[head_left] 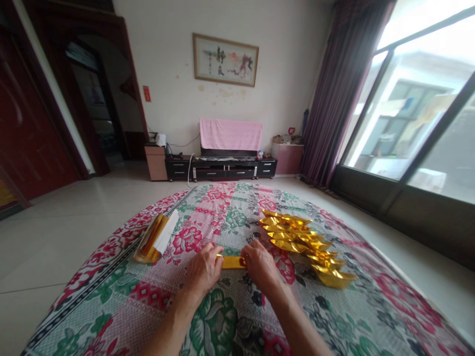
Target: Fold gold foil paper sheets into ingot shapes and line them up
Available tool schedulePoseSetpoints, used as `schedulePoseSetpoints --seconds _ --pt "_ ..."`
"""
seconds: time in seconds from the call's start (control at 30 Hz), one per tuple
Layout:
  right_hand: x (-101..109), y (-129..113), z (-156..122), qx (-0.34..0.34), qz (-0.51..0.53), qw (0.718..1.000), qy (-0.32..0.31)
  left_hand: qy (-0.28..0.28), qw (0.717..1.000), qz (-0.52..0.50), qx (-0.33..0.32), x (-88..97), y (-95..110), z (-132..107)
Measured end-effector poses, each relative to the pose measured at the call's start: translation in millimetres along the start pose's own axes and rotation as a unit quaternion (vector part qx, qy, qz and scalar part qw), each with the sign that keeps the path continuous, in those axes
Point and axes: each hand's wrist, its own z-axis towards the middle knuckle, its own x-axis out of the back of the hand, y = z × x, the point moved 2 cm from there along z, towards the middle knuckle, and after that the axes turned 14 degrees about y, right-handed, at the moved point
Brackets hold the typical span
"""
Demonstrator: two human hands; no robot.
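A folded strip of gold foil paper [233,262] lies flat on the flowered cloth in front of me. My left hand [206,267] grips its left end, fingers closed. On the right end, my right hand [260,262] is closed with the fingertips bent down onto the paper. To the right of my right hand stand several boat-shaped gold paper ingots [334,278] in rows. A stack of gold foil sheets [151,242] with white paper on one side rests to the left of my left hand.
The round table wears a patterned cloth [122,296] in red, green and grey. Beyond it stand a low black TV cabinet [224,171] and a screen draped with a pink cloth [230,133]. Purple curtains [328,94] and large windows are on the right, a dark red door [33,113] on the left.
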Motion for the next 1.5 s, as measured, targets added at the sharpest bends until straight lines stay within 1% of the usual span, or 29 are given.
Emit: schedulePoseSetpoints --seconds 0.13,0.27,0.43,0.53,0.63,0.8,0.9,1.03,1.13,1.27,1.4,1.5 --pt "-0.8 -1.4 0.5 0.022 0.021 0.999 -0.009 -0.008 1.0 0.0 0.005 0.2 0.7 0.1" --pt "0.5 -4.8 2.1 0.008 0.004 1.0 -0.006 -0.011 1.0 0.007 0.008 -0.5 0.3 0.2" --pt "-4.1 -11.4 -1.9 -0.024 -0.05 0.998 0.031 -0.009 1.0 0.003 0.014 -3.6 -1.3 -0.1" --pt "-9.5 -13.2 -6.3 -0.02 -0.067 0.995 0.064 0.001 1.0 -0.014 0.017 -4.3 -3.9 0.9" --pt "-12.5 -13.1 -9.0 -0.01 -0.069 0.994 0.08 -0.006 0.998 -0.052 0.031 -3.2 -10.8 4.2" --pt "-12.0 -12.2 -9.5 -0.015 -0.062 0.995 0.074 -0.008 0.993 -0.096 0.069 1.6 -25.8 8.9" --pt "-11.2 -12.5 -9.3 -0.016 -0.064 0.995 0.071 0.001 0.994 -0.095 0.06 0.9 -29.8 8.3" --pt "-11.1 -14.6 -8.8 -0.013 -0.073 0.995 0.069 0.019 0.997 -0.07 0.037 -0.5 -29.5 6.2" --pt "-11.7 -18.1 -8.7 0.004 -0.084 0.994 0.067 0.021 0.997 -0.059 0.042 3.7 -28.4 5.3" --pt "-13.2 -23.9 -8.5 0.045 -0.089 0.993 0.068 0.007 0.997 -0.043 0.063 11.2 -28.6 4.8" --pt "-16.9 -25.9 -8.7 0.078 -0.059 0.994 0.037 -0.007 0.997 -0.019 0.069 12.6 -29.5 4.3" --pt "-19.4 -24.1 -10.3 0.085 -0.028 0.996 0.022 -0.01 0.997 -0.007 0.07 12.5 -29.3 4.6"
